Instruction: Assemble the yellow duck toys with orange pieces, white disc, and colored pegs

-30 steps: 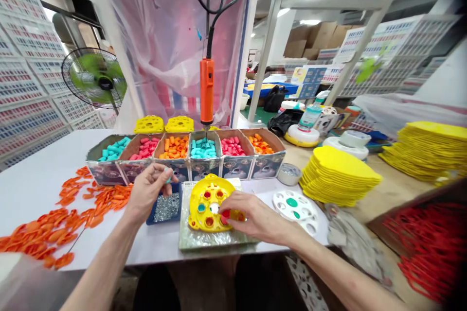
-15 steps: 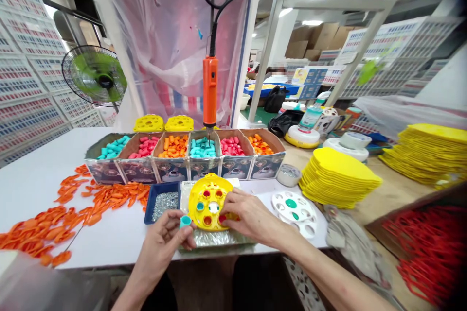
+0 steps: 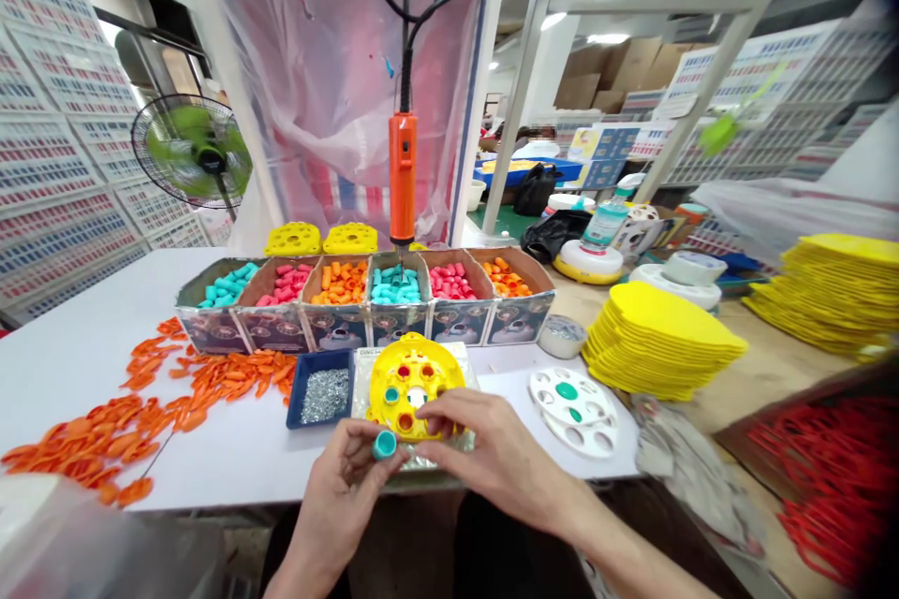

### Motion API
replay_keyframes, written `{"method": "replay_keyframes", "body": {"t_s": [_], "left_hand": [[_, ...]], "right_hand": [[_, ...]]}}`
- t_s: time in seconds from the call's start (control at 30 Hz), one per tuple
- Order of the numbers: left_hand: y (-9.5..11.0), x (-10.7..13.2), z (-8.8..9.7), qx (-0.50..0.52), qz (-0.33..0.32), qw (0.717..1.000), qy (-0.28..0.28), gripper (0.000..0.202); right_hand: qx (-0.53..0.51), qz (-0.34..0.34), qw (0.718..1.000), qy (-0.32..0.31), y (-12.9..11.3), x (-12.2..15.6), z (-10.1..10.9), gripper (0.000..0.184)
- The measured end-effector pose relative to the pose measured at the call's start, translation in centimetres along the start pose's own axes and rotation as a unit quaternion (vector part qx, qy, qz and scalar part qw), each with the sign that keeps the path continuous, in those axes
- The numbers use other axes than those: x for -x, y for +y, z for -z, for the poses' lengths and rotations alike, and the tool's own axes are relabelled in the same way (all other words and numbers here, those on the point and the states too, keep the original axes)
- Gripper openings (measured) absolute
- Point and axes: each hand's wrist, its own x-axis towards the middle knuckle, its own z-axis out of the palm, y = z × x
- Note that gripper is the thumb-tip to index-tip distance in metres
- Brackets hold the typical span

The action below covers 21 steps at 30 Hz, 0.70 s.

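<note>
A round yellow plastic part (image 3: 414, 383) with several holes, some filled with red, orange and teal caps, lies on a clear pad at the table's near edge. My left hand (image 3: 342, 487) is closed on a small teal cap (image 3: 383, 444), held just in front of the yellow part's near rim. My right hand (image 3: 495, 454) rests on the near right rim of the yellow part, fingers bent and pinched toward the teal cap; what they hold, if anything, is hidden.
A row of cardboard bins (image 3: 365, 299) holds teal, pink and orange caps. An orange electric screwdriver (image 3: 402, 178) hangs above them. A blue tray of screws (image 3: 323, 396), loose orange pieces (image 3: 140, 402), white discs (image 3: 572, 398), yellow plate stacks (image 3: 660, 337) and a fan (image 3: 193, 159) surround.
My left hand came back from the bins with a teal cap and moved right, up to the yellow part's near rim. My right hand slid toward the near rim to meet it.
</note>
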Motion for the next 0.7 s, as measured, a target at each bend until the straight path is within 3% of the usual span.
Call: {"method": "replay_keyframes", "body": {"t_s": [0.07,0.2,0.3,0.4,0.5,0.63,0.7], "left_hand": [[-0.7,0.6,-0.5,-0.070,-0.036,0.997,0.019,0.018],[-2.3,1.9,-1.7,-0.172,-0.120,0.978,0.009,0.017],[-2.6,1.9,-2.0,-0.260,-0.225,0.939,0.013,0.026],[-2.0,0.8,-1.3,-0.353,-0.309,0.880,0.078,0.035],[-1.8,-0.5,-0.3,-0.401,-0.319,0.850,0.120,0.030],[-2.7,-1.1,0.4,-0.416,-0.288,0.856,0.103,0.028],[-3.1,-1.0,0.4,-0.416,-0.276,0.861,0.095,0.029]], "right_hand": [[-0.053,-0.023,0.998,0.034,-0.9,1.1,-1.4,0.023],[-0.042,-0.046,0.995,0.083,-1.3,3.2,-3.4,0.013],[-0.036,-0.045,0.993,0.101,-0.1,3.7,-2.3,0.013],[0.049,-0.017,0.990,0.133,1.9,2.7,-0.1,0.017],[0.179,0.022,0.979,0.092,3.6,0.7,1.3,0.019],[0.269,0.019,0.963,-0.024,4.0,-1.2,1.5,0.015],[0.271,0.009,0.961,-0.046,3.9,-1.6,1.5,0.016]]}}
